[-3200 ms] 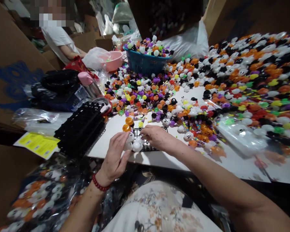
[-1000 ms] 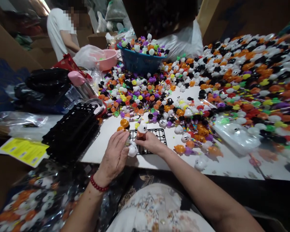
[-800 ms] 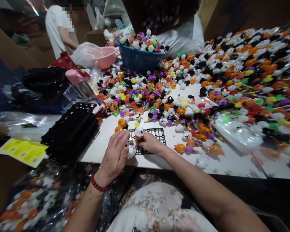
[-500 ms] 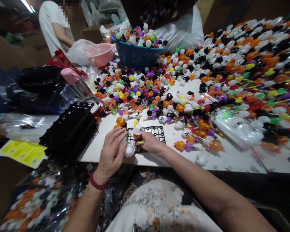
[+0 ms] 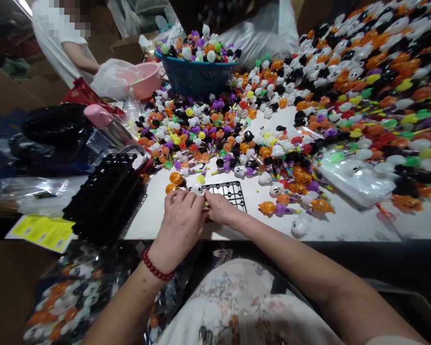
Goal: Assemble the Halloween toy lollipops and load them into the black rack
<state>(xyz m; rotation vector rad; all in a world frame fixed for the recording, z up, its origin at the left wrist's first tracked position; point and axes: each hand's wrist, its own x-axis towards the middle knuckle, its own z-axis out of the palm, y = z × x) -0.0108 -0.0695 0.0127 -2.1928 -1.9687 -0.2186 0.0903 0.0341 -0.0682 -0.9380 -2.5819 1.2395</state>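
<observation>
A white ghost-topped stick toy [image 5: 198, 189] stands up between my hands, its lower part hidden by the fingers. My right hand [image 5: 220, 209] is closed on it from the right. From the left, my left hand [image 5: 184, 214] curls its fingers round the same toy below the head, back of the hand upward. Both hands are over a black plastic grid tray [image 5: 239, 195], whose right part shows past my right hand. Orange pumpkin-topped toys [image 5: 175, 180] lie at my left fingertips, with a yellow piece [image 5: 200, 178] just behind the ghost.
Many loose toys [image 5: 201, 129] cover the table's back and right. A blue basket [image 5: 196, 76] of toys and a pink basin [image 5: 147, 81] stand behind. Black trays [image 5: 104, 196] are stacked left, beside a pink-lidded bottle [image 5: 109, 125]. A person [image 5: 62, 43] stands at the far left.
My left hand has moved right and closed in against my right hand, its fingers now curled. The ghost head sits slightly further left. The camera view has shifted a little.
</observation>
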